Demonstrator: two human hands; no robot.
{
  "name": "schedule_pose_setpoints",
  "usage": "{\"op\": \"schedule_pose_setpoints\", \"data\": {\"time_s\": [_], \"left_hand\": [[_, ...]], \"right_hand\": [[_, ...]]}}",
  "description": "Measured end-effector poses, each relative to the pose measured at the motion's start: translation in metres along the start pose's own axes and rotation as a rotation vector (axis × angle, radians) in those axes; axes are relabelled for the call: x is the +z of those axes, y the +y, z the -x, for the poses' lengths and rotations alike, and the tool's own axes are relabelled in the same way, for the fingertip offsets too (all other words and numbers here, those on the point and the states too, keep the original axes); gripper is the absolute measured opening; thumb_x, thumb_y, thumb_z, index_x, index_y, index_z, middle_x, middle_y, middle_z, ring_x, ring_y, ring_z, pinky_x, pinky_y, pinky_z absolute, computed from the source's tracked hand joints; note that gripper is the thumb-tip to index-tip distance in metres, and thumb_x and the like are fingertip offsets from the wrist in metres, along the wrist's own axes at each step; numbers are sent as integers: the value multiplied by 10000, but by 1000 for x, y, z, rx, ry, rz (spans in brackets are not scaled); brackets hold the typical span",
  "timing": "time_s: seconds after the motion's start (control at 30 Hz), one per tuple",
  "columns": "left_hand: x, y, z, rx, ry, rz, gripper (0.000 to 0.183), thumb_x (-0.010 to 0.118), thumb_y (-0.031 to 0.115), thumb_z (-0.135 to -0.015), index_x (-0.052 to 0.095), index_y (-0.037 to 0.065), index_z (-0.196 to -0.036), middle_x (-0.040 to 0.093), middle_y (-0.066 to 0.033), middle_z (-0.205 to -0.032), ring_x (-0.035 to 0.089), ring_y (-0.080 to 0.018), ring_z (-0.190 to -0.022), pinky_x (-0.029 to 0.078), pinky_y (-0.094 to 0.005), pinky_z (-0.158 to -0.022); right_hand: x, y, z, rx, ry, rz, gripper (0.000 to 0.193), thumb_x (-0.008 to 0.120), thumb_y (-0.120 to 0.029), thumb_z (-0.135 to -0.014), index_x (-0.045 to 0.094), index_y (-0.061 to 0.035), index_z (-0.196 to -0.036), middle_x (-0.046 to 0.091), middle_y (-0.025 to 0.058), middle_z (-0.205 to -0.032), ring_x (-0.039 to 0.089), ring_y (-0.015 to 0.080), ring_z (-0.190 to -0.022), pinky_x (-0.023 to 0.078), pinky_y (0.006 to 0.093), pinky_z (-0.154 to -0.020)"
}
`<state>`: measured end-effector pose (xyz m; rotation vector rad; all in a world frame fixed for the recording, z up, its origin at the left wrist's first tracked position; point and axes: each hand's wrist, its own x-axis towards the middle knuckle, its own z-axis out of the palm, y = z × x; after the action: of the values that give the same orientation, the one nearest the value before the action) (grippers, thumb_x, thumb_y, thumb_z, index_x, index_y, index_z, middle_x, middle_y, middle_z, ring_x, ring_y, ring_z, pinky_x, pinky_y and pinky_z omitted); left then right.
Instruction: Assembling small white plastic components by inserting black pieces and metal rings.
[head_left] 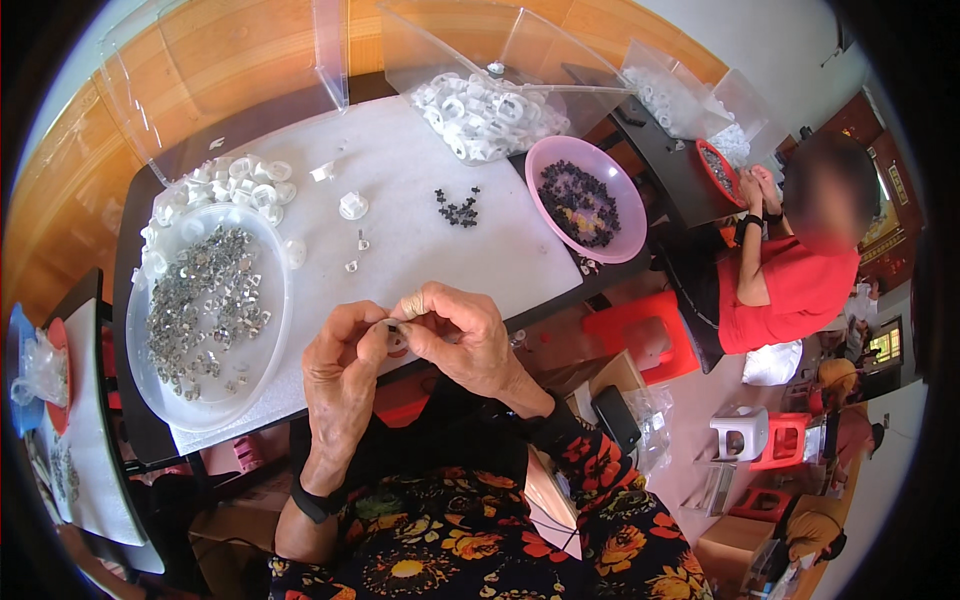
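My left hand (341, 372) and my right hand (466, 338) meet over the table's front edge, fingertips pinched together. Between them is a small whitish part (396, 343) with a dark spot, mostly covered by the fingers; its exact kind is unclear. Beyond the hands, on the white mat (400, 180), lie a white plastic cap-like piece (353, 206), a smaller white piece (322, 172) and tiny metal bits (352, 266). To their right is a small cluster of black parts (457, 212). A translucent tub (283, 330) of small metal parts stands left of my left hand.
White plastic pieces (225, 185) are heaped behind the tub. A clear bin (560, 105) of white rings stands at the back. The pink bowl (628, 180) holds black parts. Right, a person in red (800, 290) works by a red basin (712, 180). A red stool (640, 335) stands nearby.
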<state>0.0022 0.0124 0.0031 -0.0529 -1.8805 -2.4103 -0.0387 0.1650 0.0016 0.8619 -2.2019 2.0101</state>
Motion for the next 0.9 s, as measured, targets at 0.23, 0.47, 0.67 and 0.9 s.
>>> {"op": "schedule_pose_setpoints", "data": {"time_s": [0.23,0.47,0.67,0.9], "left_hand": [[5,-5,2,16,59,8,99,502,-10,-896,569,-9,-970,602,-26,-867,590,-83,-815,535,-261,-764],[1,-3,0,13,-20,44,153,518,28,-908,555,-10,-1052,604,-56,-963,589,-103,-819,520,-255,-733],[-8,-1,-1,-24,-125,124,273,587,101,-908,557,-28,-1147,621,-77,-971,595,-121,-816,509,-253,-743],[-4,-1,-3,-4,-69,143,252,596,144,-911,594,-35,-1088,617,-70,-920,578,-118,-781,510,-260,-703]], "right_hand": [[0,-2,-1,35,5,37,95,604,1,-842,599,23,-934,631,48,-757,585,74,-615,473,215,-549],[-2,-6,0,122,18,-43,69,593,-28,-873,583,4,-933,613,11,-751,543,40,-596,438,191,-515],[-5,0,-1,154,20,-219,58,569,-34,-893,573,2,-938,600,0,-766,515,17,-575,423,173,-498],[2,3,2,-5,107,-112,138,561,-9,-890,604,15,-1019,599,6,-775,515,25,-589,416,174,-488]]}}
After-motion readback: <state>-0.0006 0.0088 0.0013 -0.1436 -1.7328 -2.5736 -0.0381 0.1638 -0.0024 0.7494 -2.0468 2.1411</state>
